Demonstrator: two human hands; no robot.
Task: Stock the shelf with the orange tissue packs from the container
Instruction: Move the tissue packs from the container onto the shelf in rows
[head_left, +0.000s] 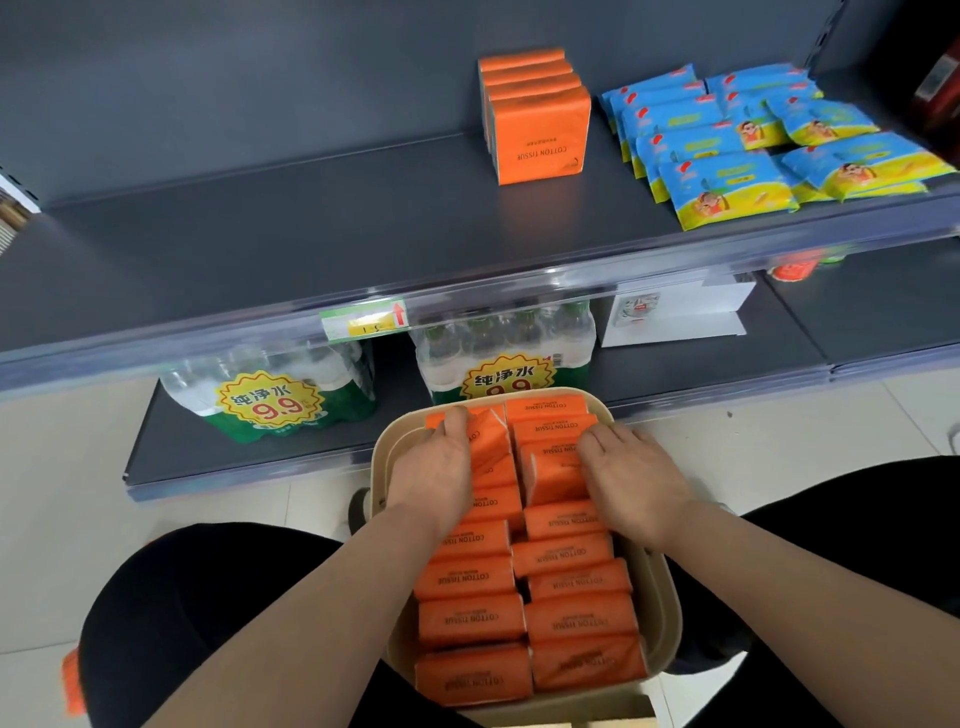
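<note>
Both hands are down in the bin (382, 452), which sits between the person's knees, packed with two columns of orange packs (470, 618) lying on their sides.

The left hand (434, 470) is draped over the far end of the left column, fingers curled over the top edge of a pack that has tipped up out of the row. The right hand (636, 475) lies on the right column at about the same depth, fingers spread flat and pointing inward, fingertips against a tilted pack (553, 478) that stands between the two hands. Neither hand has closed fully around anything; they look more pressed on and hooked than gripping, and how the thumbs sit I cannot tell.

The packs run with their long sides across the bin, left to right, so each lies crosswise under the palm above it. The loose ones are right at the fingertips, the left hand's slightly farther out; the rest stretch back toward the wrists and the body.

The shelf (260, 249) is up and forward of both hands, beyond the bin's far rim. A short stack (540, 130) of orange packs already stands there, forward and a little right, nearer the right hand's side, with blue packets (727, 176) beyond it to the right. Left of the stack the shelf is bare, so I'd expect the lift to go straight up and away.
</note>
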